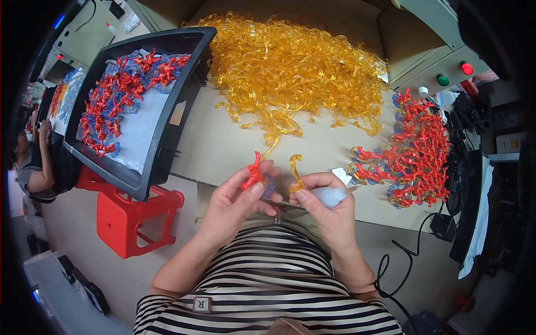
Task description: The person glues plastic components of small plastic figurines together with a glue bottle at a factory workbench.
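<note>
My left hand [233, 204] is closed on a branching red plastic piece [254, 172] joined to a clear bluish part [268, 186]; its fingers partly cover both. Close by on the right, my right hand [326, 215] pinches a curved, see-through yellow plastic piece [295, 166] between thumb and forefinger. A small whitish squeeze bottle [330, 196] is tucked in the same hand, its far end pointing up and right. The two held pieces are apart. Beyond my hands, a large heap of similar yellow pieces [301, 72] covers the table [209, 148].
At left a black tray [162, 128] holds several red and blue pieces, with a red stool [131, 220] below it. Rows of red, blue and yellow pieces [419, 151] lie at right. Behind them is a box with buttons [446, 75]. A black cable [413, 251] hangs at right.
</note>
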### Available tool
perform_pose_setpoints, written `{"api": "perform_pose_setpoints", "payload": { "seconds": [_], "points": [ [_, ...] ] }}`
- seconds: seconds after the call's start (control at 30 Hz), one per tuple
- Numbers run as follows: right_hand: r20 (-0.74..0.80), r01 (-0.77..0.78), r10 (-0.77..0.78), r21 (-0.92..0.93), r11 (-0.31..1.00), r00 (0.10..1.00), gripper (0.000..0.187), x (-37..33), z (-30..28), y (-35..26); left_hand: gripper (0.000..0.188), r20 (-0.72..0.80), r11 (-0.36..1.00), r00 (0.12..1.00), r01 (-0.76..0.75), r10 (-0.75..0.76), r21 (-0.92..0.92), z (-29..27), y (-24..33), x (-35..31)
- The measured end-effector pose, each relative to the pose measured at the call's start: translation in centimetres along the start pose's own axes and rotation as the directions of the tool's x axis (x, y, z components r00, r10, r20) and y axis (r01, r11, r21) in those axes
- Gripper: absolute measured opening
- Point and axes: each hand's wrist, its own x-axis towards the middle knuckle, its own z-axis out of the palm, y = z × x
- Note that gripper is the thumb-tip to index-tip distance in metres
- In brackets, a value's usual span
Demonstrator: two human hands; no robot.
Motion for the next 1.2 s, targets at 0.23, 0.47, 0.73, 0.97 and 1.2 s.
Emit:
{"api": "perform_pose_setpoints", "payload": {
  "seconds": [0.23,0.47,0.73,0.97,1.2],
  "points": [
    [-0.030,0.017,-0.022,-0.135,0.991,0.999,0.015,-0.1,0.3,-0.3,0.038,0.090,0.998,0.996,0.029,-0.025,-0.048,-0.9,-0.5,0.1],
    [0.054,0.259,-0.256,-0.318,0.912,0.965,0.016,0.4,-0.3,0.4,0.037,0.041,1.000,0.999,-0.008,0.008,-0.008,-0.1,-0.6,0.0],
    [0.016,0.143,-0.148,-0.389,0.910,0.989,0.017,0.3,-0.3,-0.6,0.031,0.041,0.961,0.999,0.012,-0.024,0.276,-0.7,-0.3,-0.2],
    [0.004,0.135,-0.145,-0.397,0.908,0.989,0.016,0.4,-0.1,-0.7,0.026,0.075,0.880,0.996,-0.069,0.038,0.469,0.0,0.3,-0.1],
    [0.017,0.140,-0.146,-0.405,0.903,0.989,0.016,0.4,-0.1,-0.6,0.028,0.109,0.887,0.994,-0.058,0.008,0.459,-0.1,0.3,0.0]
  ]
}}
